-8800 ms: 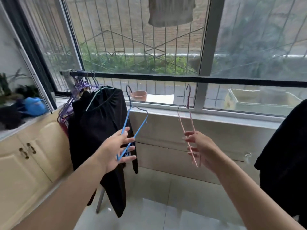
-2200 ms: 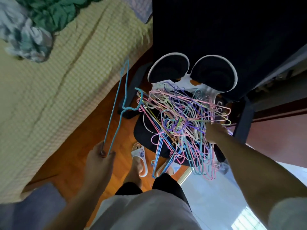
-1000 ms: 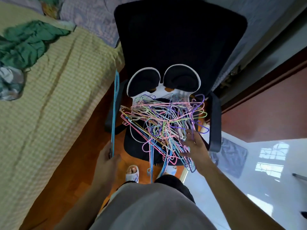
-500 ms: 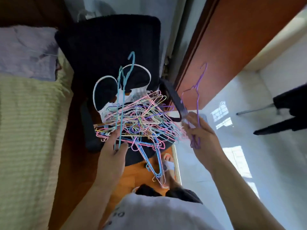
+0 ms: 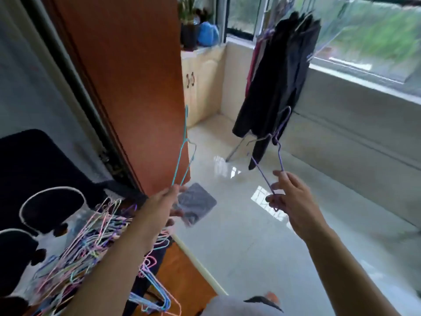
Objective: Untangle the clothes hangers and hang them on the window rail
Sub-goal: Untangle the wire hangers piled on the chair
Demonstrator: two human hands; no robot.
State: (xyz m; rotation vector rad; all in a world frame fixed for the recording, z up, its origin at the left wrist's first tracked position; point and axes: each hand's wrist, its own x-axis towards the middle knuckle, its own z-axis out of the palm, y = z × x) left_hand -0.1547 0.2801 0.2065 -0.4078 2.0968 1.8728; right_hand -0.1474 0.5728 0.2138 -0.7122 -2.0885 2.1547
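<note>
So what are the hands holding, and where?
Left hand pinches the blue hanger at its bottom end. Right hand grips the purple hanger near its lower corner.

Left hand (image 5: 164, 201) gripping blue hanger (image 5: 183, 153), right hand (image 5: 289, 197) pinching purple hanger (image 5: 276, 142)

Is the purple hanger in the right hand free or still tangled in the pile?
Free. The purple hanger hangs alone from the right hand, well apart from the hanger pile.
</note>
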